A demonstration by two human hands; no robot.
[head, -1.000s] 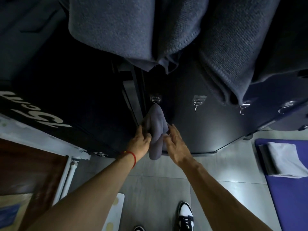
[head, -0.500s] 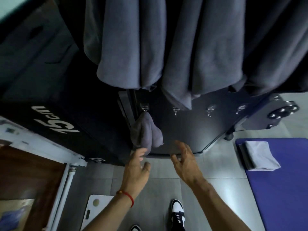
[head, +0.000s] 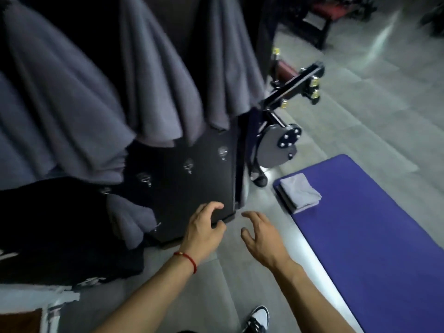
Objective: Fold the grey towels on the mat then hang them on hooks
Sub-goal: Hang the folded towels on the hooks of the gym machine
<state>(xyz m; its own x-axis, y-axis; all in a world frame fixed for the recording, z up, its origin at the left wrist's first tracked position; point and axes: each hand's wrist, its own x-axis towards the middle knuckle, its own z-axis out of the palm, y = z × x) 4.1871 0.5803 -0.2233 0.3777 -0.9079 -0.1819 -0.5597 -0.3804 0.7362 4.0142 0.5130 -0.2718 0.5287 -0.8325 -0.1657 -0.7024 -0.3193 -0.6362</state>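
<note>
The left hand [head: 204, 233] is in the lower middle of the frame, palm down, with the fingers loosely curled and spread a little. It holds nothing. Its fingertips lie over the lower corner of the black board [head: 192, 188], but I cannot tell if they touch it. A red string [head: 186, 259] goes around the wrist, and the forearm runs down to the bottom edge of the frame.

The right hand [head: 260, 239] is just beside it, to the right, over the grey floor [head: 240, 296]. Its fingers are also relaxed and half bent, the thumb apart from them, and it holds nothing. The two hands are near each other but do not touch. The right forearm goes to the lower right of the frame.

To the left of the left hand a grey towel [head: 131, 219] hangs on the low part of the board, in a folded bunch. Above it, a row of metal hooks [head: 188, 165] rises to the right across the board. More grey towels [head: 96, 92] hang from above and fill the upper left of the frame; they cover the top of the board.

At the right a purple mat [head: 372, 236] lies on the floor. On its upper left corner lies a folded towel [head: 300, 192], lighter grey, well apart from both hands. A black metal stand [head: 278, 143] is behind the mat, beside the board. At the bottom edge one black and white shoe [head: 258, 320] shows.
</note>
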